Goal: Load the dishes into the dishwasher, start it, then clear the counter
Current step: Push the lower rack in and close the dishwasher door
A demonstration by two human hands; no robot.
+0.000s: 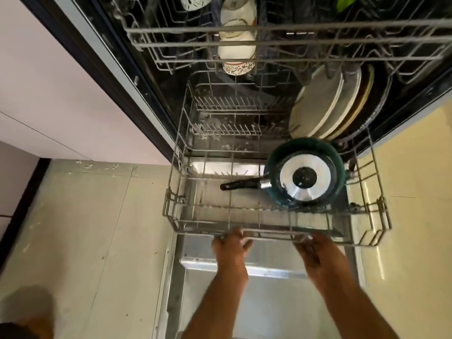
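Clearly we are in the loading stage, with both our hands at the front rail of the lower rack (269,233), which is drawn out over the open dishwasher door (269,289). Our left hand (231,248) has its fingers hooked over the rail; our right hand (315,250) is blurred, so we think it grips the same rail, though we cannot tell how firmly the fingers close.

As for the dishes, a dark green saucepan (305,174) lies upside down at the right of the lower rack, its black handle (242,185) pointing left. Behind it several plates (325,106) stand on edge. In the upper rack (281,37), a row of pale bowls (237,33) sits near the middle.

We judge the next move to be an even two-handed slide of the lower rack along its runners. Whether it should go in or out we cannot say from one moment. Much of its left side is bare, so more could be loaded.

Hidden from us: the surface to be cleared, the dishwasher controls, and the back of the tub. A green thing (347,2) at the top edge is cut off, and we cannot identify it.
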